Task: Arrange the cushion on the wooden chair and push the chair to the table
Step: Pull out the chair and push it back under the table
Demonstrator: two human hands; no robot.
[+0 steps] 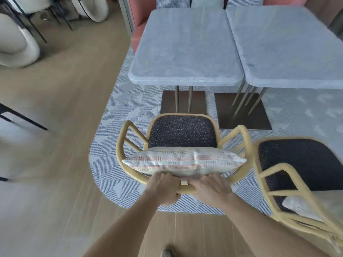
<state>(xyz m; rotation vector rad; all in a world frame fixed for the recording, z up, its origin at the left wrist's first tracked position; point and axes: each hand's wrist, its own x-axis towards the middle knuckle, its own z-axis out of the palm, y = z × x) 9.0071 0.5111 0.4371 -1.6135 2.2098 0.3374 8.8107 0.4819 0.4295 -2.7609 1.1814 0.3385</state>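
1. Standing at 12 o'clock from the wooden chair (122, 145): a grey marble-look tabletop (185, 51) on thin metal legs and a square brown base plate (165, 101). The chair's front edge is near that plate, and the seat is not under the top.
2. Second tabletop (289, 47): same finish, just beside the first at 3 o'clock, on its own base plate (245, 115).
3. Second chair (282, 193): same yellow frame and dark speckled seat, at 3 o'clock, close beside the wooden chair's right arm rail. A pale cushion (304, 206) lies on its seat.
4. Cushion (185, 161): white with red stripes and dark dots. It lies across the rear of the wooden chair's dark seat, against the backrest.
5. Left hand (163, 188): fingers curled round the top back rail, grasping it left of centre.
6. Right hand (213, 188): grasping the same rail right of centre, with a short stretch of bare rail between the two hands.
7. Floor: a patterned grey-and-white covering (111, 145) with a rounded corner lies under chairs and tables. Light wood planking (55, 127) lies at 9 and 6 o'clock.
8. Room: a pink upholstered bench (141, 21) at 12 o'clock behind the tables; cream round-backed chairs (16, 45) on thin black legs at 10 o'clock.
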